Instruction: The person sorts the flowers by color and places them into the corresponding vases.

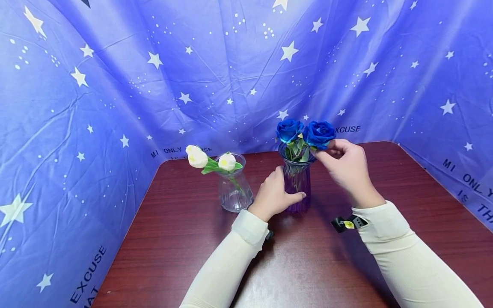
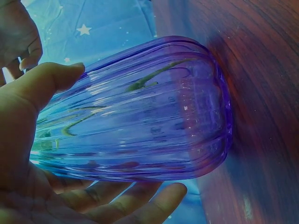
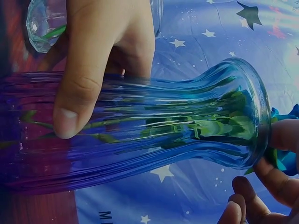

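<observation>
A ribbed glass vase (image 1: 302, 182), blue at the flared top and purple below, stands upright on the table. My left hand (image 1: 271, 194) holds its body from the left; in the left wrist view the thumb lies on one side of the vase (image 2: 149, 112) and the fingers on the other. Two blue roses, a left rose (image 1: 289, 129) and a right rose (image 1: 319, 134), rise from the vase, their green stems showing through the glass. At the rim, my right hand (image 1: 350, 169) pinches the right rose just below its bloom. That contact is partly hidden.
Left of the purple vase stands a clear glass vase (image 1: 233, 196). Two white tulips, one leaning out leftward (image 1: 196, 157) and one over the rim (image 1: 227, 161), sit in it. The reddish-brown table (image 1: 173, 239) meets a blue starry curtain (image 1: 231, 64) behind.
</observation>
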The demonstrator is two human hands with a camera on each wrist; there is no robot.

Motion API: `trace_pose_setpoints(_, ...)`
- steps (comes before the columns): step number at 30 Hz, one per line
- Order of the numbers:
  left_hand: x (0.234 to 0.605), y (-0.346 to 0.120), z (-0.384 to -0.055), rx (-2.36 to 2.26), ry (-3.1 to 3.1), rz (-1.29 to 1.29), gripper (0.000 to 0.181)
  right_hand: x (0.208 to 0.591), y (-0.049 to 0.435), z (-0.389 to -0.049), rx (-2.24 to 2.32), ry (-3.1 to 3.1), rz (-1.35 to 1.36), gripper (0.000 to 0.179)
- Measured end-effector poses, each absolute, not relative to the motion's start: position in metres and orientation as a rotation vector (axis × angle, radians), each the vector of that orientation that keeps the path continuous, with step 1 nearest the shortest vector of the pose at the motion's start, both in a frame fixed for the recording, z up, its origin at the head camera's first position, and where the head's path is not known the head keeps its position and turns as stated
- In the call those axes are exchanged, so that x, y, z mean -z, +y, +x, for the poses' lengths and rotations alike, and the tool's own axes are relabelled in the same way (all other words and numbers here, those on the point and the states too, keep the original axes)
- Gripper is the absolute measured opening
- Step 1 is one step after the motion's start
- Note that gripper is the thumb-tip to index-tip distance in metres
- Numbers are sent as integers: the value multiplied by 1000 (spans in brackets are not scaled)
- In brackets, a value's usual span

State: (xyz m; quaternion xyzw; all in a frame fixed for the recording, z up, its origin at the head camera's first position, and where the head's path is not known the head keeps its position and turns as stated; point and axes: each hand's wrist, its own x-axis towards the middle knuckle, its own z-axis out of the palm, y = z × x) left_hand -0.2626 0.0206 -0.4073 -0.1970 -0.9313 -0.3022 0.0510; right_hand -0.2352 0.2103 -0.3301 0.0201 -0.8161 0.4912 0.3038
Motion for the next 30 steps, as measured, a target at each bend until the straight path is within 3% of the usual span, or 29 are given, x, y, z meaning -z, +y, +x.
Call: trace_pose_setpoints(30,406,21,-262,952,-2844,-591,93,337,210,-224,-1416,-2204,83,36)
